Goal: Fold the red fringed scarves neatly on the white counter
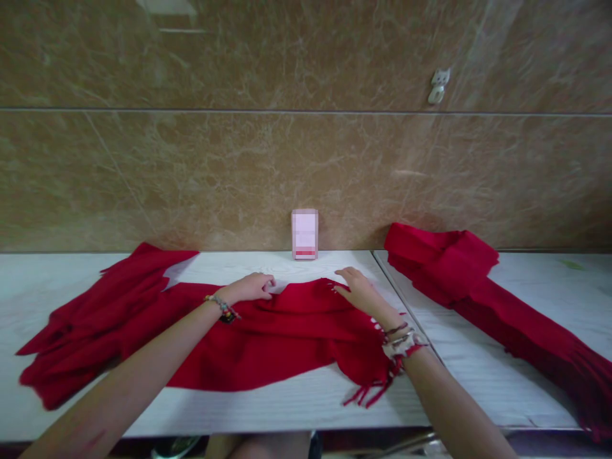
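A red fringed scarf [287, 338] lies spread across the white table [296, 401] in front of me. My left hand [251, 287] rests on its far edge with fingers curled, pinching the cloth. My right hand [358, 290] lies on the same edge a little to the right, fingers bent down onto the fabric near the fringe. More red cloth [95, 312] is bunched at the left, joined to the spread part. A beaded bracelet is on my left wrist and several bands are on my right.
A second red scarf [478, 287] lies folded long on the adjoining table at the right, its far end against the brown marble wall [287, 159]. A small pink card [305, 234] stands against the wall behind my hands. A white hook [438, 86] hangs on the wall.
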Motion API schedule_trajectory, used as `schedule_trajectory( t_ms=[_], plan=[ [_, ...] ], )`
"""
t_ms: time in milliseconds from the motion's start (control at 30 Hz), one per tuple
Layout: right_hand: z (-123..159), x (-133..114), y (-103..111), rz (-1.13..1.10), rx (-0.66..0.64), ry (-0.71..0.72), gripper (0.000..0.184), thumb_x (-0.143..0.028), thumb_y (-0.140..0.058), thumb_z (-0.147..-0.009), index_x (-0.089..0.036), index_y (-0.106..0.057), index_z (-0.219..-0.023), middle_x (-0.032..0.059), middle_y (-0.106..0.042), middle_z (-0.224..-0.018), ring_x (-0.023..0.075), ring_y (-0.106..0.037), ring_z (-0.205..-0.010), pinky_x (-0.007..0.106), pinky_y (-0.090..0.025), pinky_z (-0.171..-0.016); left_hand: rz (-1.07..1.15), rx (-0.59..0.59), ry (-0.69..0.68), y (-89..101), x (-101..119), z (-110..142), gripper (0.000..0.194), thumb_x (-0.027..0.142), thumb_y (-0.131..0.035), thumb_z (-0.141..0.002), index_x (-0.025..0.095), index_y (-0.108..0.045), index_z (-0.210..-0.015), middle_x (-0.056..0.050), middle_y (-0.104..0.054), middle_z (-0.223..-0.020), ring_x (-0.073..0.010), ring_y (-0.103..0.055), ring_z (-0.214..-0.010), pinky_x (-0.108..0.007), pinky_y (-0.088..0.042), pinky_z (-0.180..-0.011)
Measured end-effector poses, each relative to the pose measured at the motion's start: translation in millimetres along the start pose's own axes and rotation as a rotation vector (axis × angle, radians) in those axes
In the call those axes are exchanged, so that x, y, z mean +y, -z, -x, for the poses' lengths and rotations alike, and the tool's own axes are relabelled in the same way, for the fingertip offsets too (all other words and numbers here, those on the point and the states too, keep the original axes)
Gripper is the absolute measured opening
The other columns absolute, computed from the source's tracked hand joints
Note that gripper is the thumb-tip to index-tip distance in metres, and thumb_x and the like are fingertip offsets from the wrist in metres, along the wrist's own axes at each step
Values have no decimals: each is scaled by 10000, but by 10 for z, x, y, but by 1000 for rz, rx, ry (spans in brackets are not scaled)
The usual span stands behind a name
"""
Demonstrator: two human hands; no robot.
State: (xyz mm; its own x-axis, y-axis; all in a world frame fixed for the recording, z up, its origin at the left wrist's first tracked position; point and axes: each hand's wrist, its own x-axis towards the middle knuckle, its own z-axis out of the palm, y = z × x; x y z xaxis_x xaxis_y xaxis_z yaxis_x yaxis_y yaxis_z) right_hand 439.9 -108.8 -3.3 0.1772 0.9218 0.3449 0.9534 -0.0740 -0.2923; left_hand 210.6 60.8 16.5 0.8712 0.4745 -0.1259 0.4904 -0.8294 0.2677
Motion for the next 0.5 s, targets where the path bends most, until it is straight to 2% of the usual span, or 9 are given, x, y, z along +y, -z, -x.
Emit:
schedule_trajectory(
  t_ms=[100,200,300,400,433,500],
  plan=[
    [21,-64,-118,60,-132,22,195,-167,-494,-766,-143,-569,-945,105,-581,-988,186,-523,-934,291,-396,-797,4,54,4,36,45,-40,143,219,-434,-664,169,-568,-671,-18,-599,-674,-154,-541,-668,-235,-400,-646],
    [12,-26,-97,82,-150,-33,127,-122,-457,-760,-143,-575,-798,85,-606,-862,170,-548,-809,269,-396,-734,19,156,1,93,52,-39,175,239,-401,-690,155,-548,-737,-56,-599,-798,-164,-537,-751,-249,-401,-694],
    [-17,47,-52,45,-52,-103,122,-95,-450,-726,-153,-553,-758,63,-606,-769,158,-541,-712,254,-390,-664,38,74,22,65,32,-16,203,272,-482,-639,159,-535,-799,-37,-590,-784,-168,-535,-716,-251,-409,-652],
    [-29,87,-31,-17,91,-168,122,-79,-455,-677,-172,-528,-707,44,-588,-721,158,-524,-664,257,-388,-632,21,-40,38,6,37,-4,104,250,-512,-598,174,-514,-668,2,-555,-646,-161,-516,-631,-246,-396,-595],
    [-26,86,-24,-40,152,-172,127,-78,-449,-669,-179,-519,-698,41,-581,-719,162,-521,-667,263,-392,-638,13,-27,35,4,46,-8,81,251,-501,-610,176,-500,-639,-1,-551,-643,-161,-511,-637,-249,-394,-602],
    [-14,63,2,-96,302,-143,139,-84,-429,-673,-193,-507,-705,42,-572,-738,172,-521,-705,280,-402,-673,16,74,17,40,64,-25,93,269,-481,-640,176,-485,-637,-18,-560,-696,-166,-508,-686,-263,-396,-644]
  ],
)
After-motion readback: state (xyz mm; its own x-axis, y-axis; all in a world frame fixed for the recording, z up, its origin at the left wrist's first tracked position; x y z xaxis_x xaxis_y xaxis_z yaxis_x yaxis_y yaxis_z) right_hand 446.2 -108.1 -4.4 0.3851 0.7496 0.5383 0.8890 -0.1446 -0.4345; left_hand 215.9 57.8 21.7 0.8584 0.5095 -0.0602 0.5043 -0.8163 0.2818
